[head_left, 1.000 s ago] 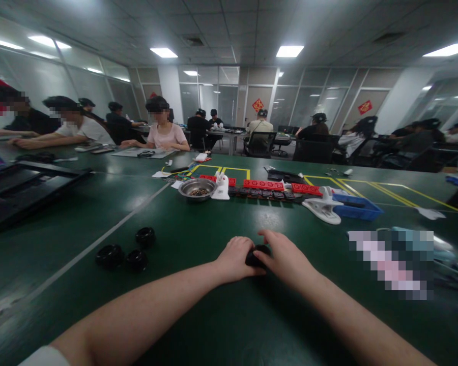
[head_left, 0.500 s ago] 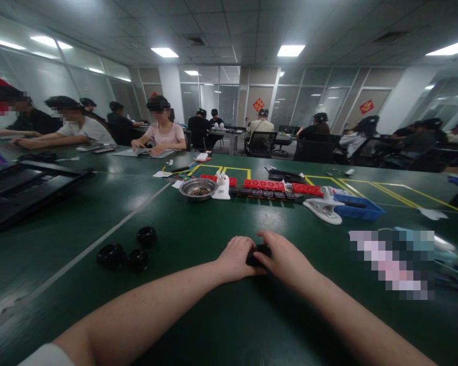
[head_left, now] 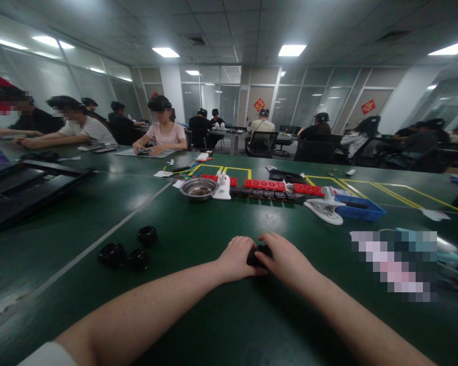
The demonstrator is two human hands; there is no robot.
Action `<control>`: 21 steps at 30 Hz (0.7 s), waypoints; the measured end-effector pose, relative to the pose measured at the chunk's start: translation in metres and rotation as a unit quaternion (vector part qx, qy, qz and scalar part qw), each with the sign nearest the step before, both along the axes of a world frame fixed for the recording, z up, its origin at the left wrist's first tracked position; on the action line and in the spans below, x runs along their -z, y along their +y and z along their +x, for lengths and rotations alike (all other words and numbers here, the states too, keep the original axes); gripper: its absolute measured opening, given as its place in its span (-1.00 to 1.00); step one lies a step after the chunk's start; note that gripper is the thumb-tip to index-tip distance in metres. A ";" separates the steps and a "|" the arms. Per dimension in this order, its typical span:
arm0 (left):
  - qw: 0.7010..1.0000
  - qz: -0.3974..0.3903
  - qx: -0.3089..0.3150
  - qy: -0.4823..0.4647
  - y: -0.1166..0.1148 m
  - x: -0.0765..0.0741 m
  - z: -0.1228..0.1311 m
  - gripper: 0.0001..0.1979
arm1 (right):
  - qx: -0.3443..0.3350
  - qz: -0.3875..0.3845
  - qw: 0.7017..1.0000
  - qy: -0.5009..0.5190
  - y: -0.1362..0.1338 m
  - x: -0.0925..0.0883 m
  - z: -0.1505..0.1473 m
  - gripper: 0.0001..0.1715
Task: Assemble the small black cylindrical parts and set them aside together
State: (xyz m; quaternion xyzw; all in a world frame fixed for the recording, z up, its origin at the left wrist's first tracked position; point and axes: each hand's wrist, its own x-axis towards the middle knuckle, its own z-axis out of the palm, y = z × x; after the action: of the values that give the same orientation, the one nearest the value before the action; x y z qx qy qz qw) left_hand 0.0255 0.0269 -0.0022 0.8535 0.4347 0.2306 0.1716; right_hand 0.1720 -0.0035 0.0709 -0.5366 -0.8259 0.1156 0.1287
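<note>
Both of my hands are closed around one small, shiny black round piece [head_left: 256, 257] at the middle of the green table [head_left: 198, 325]. My left hand [head_left: 236, 258] wraps it from the left, fingers bent over the far side. From the right, my right hand [head_left: 286, 256] grips it with thumb in front and fingers behind. Much of the piece is hidden by the fingers, so its exact kind cannot be made out. Off to the left lie three similar black ring-shaped pieces, the nearest to me being a small one [head_left: 139, 259].
Ahead stand a metal bowl [head_left: 199, 189] of small parts, a white stand [head_left: 223, 187], red trays [head_left: 265, 185], a white clamp [head_left: 325, 207] and a blue bin [head_left: 361, 208]. A black frame [head_left: 38, 185] lies left. A person [head_left: 162, 132] sits across the table.
The right fingers have shifted slightly on the black piece. Otherwise both hands stay in place around it, and the view has moved very little.
</note>
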 end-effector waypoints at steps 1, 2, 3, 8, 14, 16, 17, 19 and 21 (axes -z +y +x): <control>1.000 -0.004 -0.001 -0.001 0.000 0.000 0.000 -0.53 | -0.022 -0.005 1.000 0.003 0.000 0.000 0.001 -0.70; 1.000 -0.008 -0.002 -0.003 -0.001 -0.001 0.000 -0.53 | -0.044 -0.012 0.999 0.012 0.000 -0.001 0.002 -0.69; 1.000 -0.012 -0.004 -0.006 -0.001 -0.001 0.000 -0.52 | -0.064 -0.021 0.997 0.024 0.000 -0.001 0.003 -0.64; 1.000 -0.011 -0.005 -0.010 -0.002 -0.002 -0.001 -0.50 | -0.035 -0.027 0.998 0.053 0.000 -0.003 0.007 -0.49; 1.000 -0.002 0.000 -0.003 -0.001 0.000 -0.001 -0.52 | 0.019 0.003 1.000 0.021 0.001 0.002 0.000 -0.58; 1.000 -0.007 -0.003 -0.006 -0.001 -0.001 -0.001 -0.52 | -0.011 -0.010 1.000 0.020 0.002 0.003 0.001 -0.65; 1.000 -0.009 -0.004 -0.008 -0.001 -0.001 0.000 -0.52 | -0.031 -0.017 0.999 0.025 0.002 0.003 0.002 -0.65; 1.000 -0.012 -0.004 -0.010 -0.001 -0.002 0.000 -0.52 | -0.061 -0.032 0.997 0.042 0.001 0.002 0.005 -0.60; 1.000 -0.014 -0.006 -0.009 -0.002 -0.003 0.000 -0.53 | -0.060 -0.040 0.996 0.055 0.001 0.002 0.007 -0.54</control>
State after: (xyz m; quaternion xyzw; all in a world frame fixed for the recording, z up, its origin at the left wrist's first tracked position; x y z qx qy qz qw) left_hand 0.0254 0.0249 0.0008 0.8463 0.4413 0.2337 0.1857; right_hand 0.1789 -0.0021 0.0692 -0.4839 -0.8430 0.1849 0.1452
